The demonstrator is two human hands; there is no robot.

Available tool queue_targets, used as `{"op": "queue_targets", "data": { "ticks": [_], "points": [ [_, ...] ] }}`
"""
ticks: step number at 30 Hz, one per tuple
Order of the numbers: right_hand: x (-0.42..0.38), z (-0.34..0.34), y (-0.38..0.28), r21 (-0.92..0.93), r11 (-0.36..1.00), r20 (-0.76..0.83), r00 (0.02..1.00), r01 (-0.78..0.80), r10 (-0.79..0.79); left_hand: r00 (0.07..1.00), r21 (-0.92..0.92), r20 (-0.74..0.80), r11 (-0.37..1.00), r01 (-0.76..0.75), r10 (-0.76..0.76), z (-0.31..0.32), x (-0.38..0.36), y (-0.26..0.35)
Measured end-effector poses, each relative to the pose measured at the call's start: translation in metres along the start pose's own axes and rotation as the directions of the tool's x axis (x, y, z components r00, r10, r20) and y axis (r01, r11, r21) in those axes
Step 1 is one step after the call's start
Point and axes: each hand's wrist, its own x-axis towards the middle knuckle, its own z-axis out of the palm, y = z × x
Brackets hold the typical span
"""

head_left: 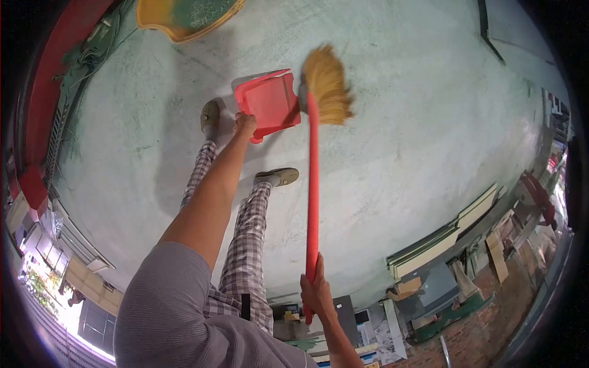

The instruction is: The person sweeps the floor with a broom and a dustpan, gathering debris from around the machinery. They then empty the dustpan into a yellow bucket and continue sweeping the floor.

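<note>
- The left hand (245, 122) reaches down at the end of a straight arm, its grip closed on the near edge of the red dustpan (271, 102); the fingers are mostly hidden behind the hand, so how they wrap cannot be made out.
- The dustpan sits low on the pale green floor (417, 122), tilted, with its open mouth toward the broom head (327, 86), which is touching or just beside it.
- The broom head is straw-coloured and blurred at its outer edge.
- The right hand (317, 288) holds the red broom handle (313, 184) near its top, grip wrapped fully around it; the handle's end shows just below the hand.
- 2 shoes stand on the floor: 1 (210, 116) just beside the dustpan, partly hidden by the left arm, the other (279, 176) between the arm and the handle.
- A yellow object (184, 15) is cut off by the top edge, well apart from the dustpan.
- Stacked boards and boxes (454, 245) line the right edge of the floor; between them and the broom the floor lies open.
</note>
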Motion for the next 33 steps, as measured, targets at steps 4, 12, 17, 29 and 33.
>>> {"op": "queue_targets", "data": {
  "ticks": [4, 12, 17, 29, 33],
  "points": [
    [-0.034, -0.009, 0.020, -0.118, 0.991, 0.207, 0.975, -0.059, 0.082, 0.979, -0.418, 0.015, 0.888, 0.191, -0.204, -0.005, -0.022, 0.012],
    [-0.122, 0.019, 0.088, 0.424, 0.905, 0.141, 0.983, 0.047, -0.117, 0.999, -0.505, 0.045, 0.862, 0.042, -0.022, 0.026, 0.054, -0.041],
    [-0.102, -0.007, 0.104, 0.493, 0.851, -0.166, 0.980, 0.181, -0.112, 0.998, -0.546, -0.063, 0.838, -0.011, -0.028, 0.022, 0.026, -0.057],
    [0.072, -0.045, 0.007, 0.195, 0.949, -0.241, 0.951, 0.246, -0.196, 0.989, -0.499, -0.119, 0.866, 0.014, -0.085, 0.025, 0.026, -0.077],
    [0.031, 0.004, 0.015, -0.027, 0.995, -0.068, 0.993, 0.094, -0.095, 0.983, -0.432, -0.069, 0.893, 0.125, -0.171, 0.021, 0.024, -0.065]
  ]
}}
